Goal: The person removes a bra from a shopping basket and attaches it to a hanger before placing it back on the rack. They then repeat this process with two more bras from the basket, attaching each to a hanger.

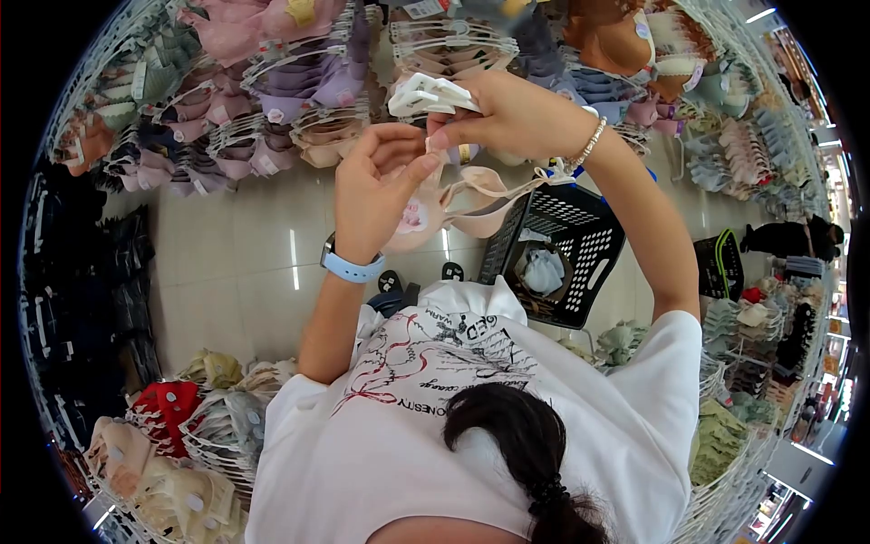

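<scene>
A pale pink bra [417, 222] hangs below my two hands, one cup with a pink print and the other cup [480, 201] turned open to the right. My left hand [376, 186], with a blue-banded watch at its wrist, has its thumb and fingers closed on the bra's upper edge. Beside it, my right hand [517, 113] wears a beaded bracelet and grips a white plastic hanger [426, 95] with clips. Its thumb tip meets the bra's edge near my left thumb. Exactly how the bra joins the hanger is hidden by the fingers.
A black shopping basket [580, 263] with a pale bundle [542, 270] inside sits to the right below my right forearm. Racks of bras [308, 82] line the front; more garments [208, 417] hang behind on both sides. A second basket [719, 263] is farther right, near a dark-clothed person [793, 238].
</scene>
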A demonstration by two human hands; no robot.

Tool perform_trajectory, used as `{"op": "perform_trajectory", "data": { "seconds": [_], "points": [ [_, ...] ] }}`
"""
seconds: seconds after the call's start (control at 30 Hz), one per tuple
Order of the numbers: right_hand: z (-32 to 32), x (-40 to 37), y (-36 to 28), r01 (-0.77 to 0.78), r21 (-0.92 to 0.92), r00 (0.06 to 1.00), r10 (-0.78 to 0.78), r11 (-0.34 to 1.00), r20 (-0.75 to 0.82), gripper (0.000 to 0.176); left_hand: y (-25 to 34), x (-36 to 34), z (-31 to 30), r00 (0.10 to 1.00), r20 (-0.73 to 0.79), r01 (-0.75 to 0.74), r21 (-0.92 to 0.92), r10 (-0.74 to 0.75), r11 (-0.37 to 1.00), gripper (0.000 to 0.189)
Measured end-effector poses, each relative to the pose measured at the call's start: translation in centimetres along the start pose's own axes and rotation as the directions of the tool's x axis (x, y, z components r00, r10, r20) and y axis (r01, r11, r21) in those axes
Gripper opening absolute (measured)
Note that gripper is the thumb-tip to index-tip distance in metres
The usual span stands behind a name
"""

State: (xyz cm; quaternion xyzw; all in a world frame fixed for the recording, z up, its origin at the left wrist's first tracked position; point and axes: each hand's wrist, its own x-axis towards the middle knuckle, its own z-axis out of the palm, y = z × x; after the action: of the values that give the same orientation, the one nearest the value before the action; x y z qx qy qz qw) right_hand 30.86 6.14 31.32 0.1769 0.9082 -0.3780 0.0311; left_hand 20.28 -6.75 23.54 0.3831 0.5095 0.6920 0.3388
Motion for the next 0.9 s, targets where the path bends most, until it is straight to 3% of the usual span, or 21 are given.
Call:
{"op": "perform_trajectory", "data": {
  "seconds": [0.13, 0.2, 0.27, 0.33, 0.4, 0.43, 0.5, 0.53, 0.6, 0.7, 0.73, 0.8, 0.9],
  "points": [
    [-0.1, 0.1, 0.5, 0.049, 0.018, 0.997, -0.048, 0.999, -0.053, 0.021, -0.9, -0.6, -0.4, 0.995, -0.006, -0.094, 0.200, 0.097, 0.975, 0.023],
    [-0.2, 0.1, 0.8, 0.059, 0.048, 0.996, -0.056, 0.997, -0.068, 0.022, -1.2, -0.7, -0.2, 0.993, 0.077, -0.104, 0.308, 0.084, 0.946, 0.022],
    [-0.1, 0.1, 1.1, -0.063, 0.098, 0.995, 0.070, 0.993, -0.069, 0.021, -1.6, -0.7, -0.2, 0.989, 0.069, -0.146, 0.349, 0.130, 0.926, 0.021],
    [0.2, 0.0, 1.7, -0.017, 0.128, 0.995, 0.029, 0.992, -0.095, 0.020, -1.7, -0.8, -0.1, 0.983, 0.064, -0.185, 0.389, 0.174, 0.902, 0.020],
    [0.4, -0.1, 1.7, 0.028, 0.159, 0.993, -0.009, 0.987, -0.121, 0.020, -1.5, -1.1, 0.1, 1.000, 0.004, -0.017, 0.354, 0.017, 0.935, 0.017],
    [0.6, -0.3, 1.5, -0.009, 0.166, 0.994, 0.027, 0.986, -0.107, 0.019, -1.6, -1.2, 0.1, 1.000, 0.002, -0.016, 0.353, 0.016, 0.935, 0.017],
    [0.8, -0.3, 1.7, -0.048, 0.174, 0.994, 0.064, 0.984, -0.091, 0.018, -1.8, -1.4, 0.1, 0.988, 0.076, 0.118, 0.181, -0.133, 0.976, 0.018],
    [1.2, -0.2, 2.2, -0.047, 0.169, 0.996, 0.058, 0.984, -0.061, 0.019, -1.6, -1.5, 0.2, 0.988, 0.074, 0.120, 0.181, -0.136, 0.976, 0.018],
    [1.6, -0.3, 2.3, -0.047, 0.165, 0.998, 0.053, 0.985, -0.030, 0.019, -0.9, -1.6, 0.4, 0.973, 0.144, 0.189, -0.053, -0.180, 0.981, 0.018],
    [2.9, -1.2, 1.5, 0.121, 0.254, 0.959, -0.046, 0.960, -0.280, 0.021, -1.7, -2.0, 0.5, 0.984, 0.099, 0.159, -0.135, -0.147, 0.978, 0.018],
    [3.1, -1.3, 1.6, 0.120, 0.257, 0.960, -0.047, 0.959, -0.275, 0.021, -1.7, -2.2, 0.5, 0.984, 0.094, 0.162, -0.136, -0.150, 0.977, 0.018],
    [3.2, -1.6, 1.8, -0.044, 0.263, 0.977, 0.097, 0.964, -0.189, 0.019, -1.6, -2.4, 0.5, 0.979, 0.060, 0.202, -0.166, -0.194, 0.965, 0.017],
    [3.8, -1.9, 2.6, -0.020, 0.373, 0.991, 0.067, 0.928, -0.115, 0.017, -1.8, -2.7, 0.6, 0.979, 0.064, 0.200, -0.085, -0.195, 0.976, 0.017]
  ]
}}
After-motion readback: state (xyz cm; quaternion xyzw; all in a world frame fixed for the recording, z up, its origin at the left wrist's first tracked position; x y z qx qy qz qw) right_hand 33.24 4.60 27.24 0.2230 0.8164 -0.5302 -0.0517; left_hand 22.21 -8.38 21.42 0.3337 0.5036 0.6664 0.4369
